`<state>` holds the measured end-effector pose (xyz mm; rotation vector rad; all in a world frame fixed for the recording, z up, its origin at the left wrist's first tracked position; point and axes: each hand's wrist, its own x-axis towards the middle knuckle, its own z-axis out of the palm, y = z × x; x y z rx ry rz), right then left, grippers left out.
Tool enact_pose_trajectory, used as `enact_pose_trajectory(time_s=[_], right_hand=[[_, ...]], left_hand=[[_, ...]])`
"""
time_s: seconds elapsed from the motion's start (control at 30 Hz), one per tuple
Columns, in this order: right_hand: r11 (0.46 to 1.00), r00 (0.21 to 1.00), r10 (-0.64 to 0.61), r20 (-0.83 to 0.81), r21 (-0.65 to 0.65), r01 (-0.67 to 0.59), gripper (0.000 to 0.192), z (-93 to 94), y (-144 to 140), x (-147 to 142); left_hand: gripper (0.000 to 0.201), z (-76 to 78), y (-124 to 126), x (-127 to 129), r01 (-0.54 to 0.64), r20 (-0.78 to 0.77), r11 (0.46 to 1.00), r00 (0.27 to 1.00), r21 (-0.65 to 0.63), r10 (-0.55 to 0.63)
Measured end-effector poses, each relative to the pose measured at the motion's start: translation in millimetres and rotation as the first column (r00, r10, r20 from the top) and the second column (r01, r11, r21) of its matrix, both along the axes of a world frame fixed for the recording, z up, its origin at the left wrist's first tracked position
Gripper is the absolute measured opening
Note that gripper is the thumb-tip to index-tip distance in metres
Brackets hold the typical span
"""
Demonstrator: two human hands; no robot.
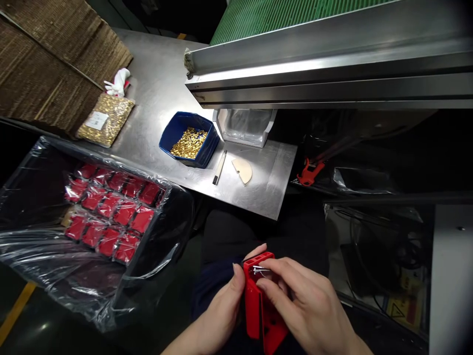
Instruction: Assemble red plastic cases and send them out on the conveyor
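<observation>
My left hand (227,301) is closed round the side of a red plastic housing (253,308), its thumb on the near edge, above my lap. The housing is tilted, with an open hollow facing my right hand (310,296). Thumb and forefinger of that hand pinch a small shiny metal piece (260,269) with thin prongs at the upper end of the housing. My fingers cover part of it, so its exact kind is unclear. The other fingers of my right hand are curled beside the hollow.
A blue bin (212,148) of small brass-coloured parts (190,143) stands on the metal table (148,64), near a knife-like tool (219,167). At left, a plastic-lined crate (148,246) holds bagged red pieces (123,212). A metal conveyor frame (325,64) juts over the table.
</observation>
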<state>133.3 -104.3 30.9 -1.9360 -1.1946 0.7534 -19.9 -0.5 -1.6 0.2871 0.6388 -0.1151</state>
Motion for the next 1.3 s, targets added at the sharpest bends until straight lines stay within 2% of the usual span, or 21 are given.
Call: enact_pose_trajectory(time_s=[0.2,0.47,0.6,0.7,0.77,0.87,0.93,1.07,1.3], right_hand=[[0.999,1.0,0.005,-0.005,-0.035,-0.005,0.019,-0.3,-4,-3],[0.996,0.999,0.006,0.035,-0.094,-0.003,0.018,0.9,-2,-9],[0.993,0.999,-0.019,-0.044,-0.121,0.014,0.018,3.0,-2,0],[0.992,0.997,-0.073,-0.028,-0.101,0.07,0.018,3.0,-5,11],[0.997,1.0,-0.006,0.03,-0.077,0.008,0.023,2.0,-8,16],[0.988,0.979,0.156,0.129,-0.038,-0.152,0.032,0.5,-8,17],[0.978,0.957,0.208,0.2,-0.012,-0.21,0.034,-0.2,-6,15],[0.968,0.928,0.235,0.289,0.016,-0.25,0.03,-1.5,-2,10],[0.971,0.911,0.212,0.353,0.025,-0.236,0.031,-1.4,-2,7]], left_hand=[[0.067,1.5,3,0,0.066,-0.045,0.995,0.997,0.069,-0.063],[0.067,1.0,-3,1,-0.002,-0.144,0.999,0.99,0.047,0.009],[0.065,1.6,-3,5,-0.013,-0.149,1.0,0.989,0.015,0.015],[0.065,0.8,-1,7,0.018,-0.135,0.999,0.991,-0.037,-0.023],[0.067,-0.5,-1,7,0.043,-0.134,0.997,0.99,-0.065,-0.052],[0.066,-2.0,-1,7,0.041,-0.137,0.995,0.989,-0.086,-0.052],[0.067,-1.9,-1,8,0.037,-0.141,0.995,0.989,-0.097,-0.05],[0.069,0.1,0,9,0.042,-0.142,0.993,0.988,-0.111,-0.058],[0.067,-0.9,3,9,0.057,-0.14,0.994,0.988,-0.089,-0.069]])
